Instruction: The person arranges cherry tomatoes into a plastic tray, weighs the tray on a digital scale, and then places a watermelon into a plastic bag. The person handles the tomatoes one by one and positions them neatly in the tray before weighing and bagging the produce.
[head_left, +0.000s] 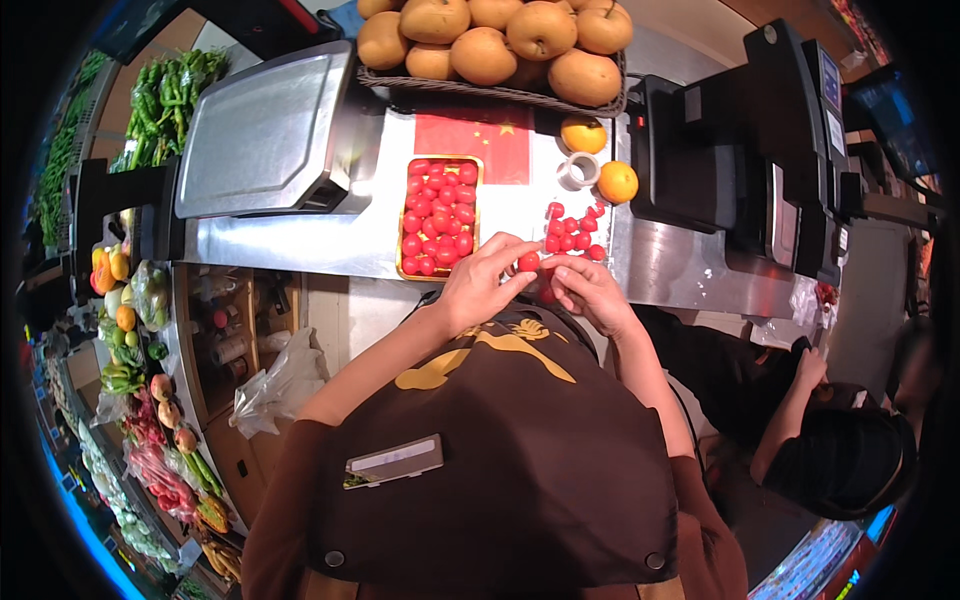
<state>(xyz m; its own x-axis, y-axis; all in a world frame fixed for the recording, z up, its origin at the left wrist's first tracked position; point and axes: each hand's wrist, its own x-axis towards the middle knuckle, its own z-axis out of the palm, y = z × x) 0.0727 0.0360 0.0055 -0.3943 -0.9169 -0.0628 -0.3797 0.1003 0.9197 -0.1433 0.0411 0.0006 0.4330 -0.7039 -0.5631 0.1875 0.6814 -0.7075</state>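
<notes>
Between the thumb and fingers of my left hand is a red cherry tomato, held just past the counter's near edge. My right hand is close beside it on the right, fingers curled; whether it grips anything cannot be told. Left of my hands, a gold-rimmed tray is filled with rows of cherry tomatoes. More loose cherry tomatoes lie on clear plastic beyond my right hand. A roll of tape stands between two orange fruits behind them.
A wicker basket of large brown-yellow pears stands at the back. A metal-topped scale is at left, a black machine at right. A red flag picture with yellow stars lies behind the tray. Another person is at lower right.
</notes>
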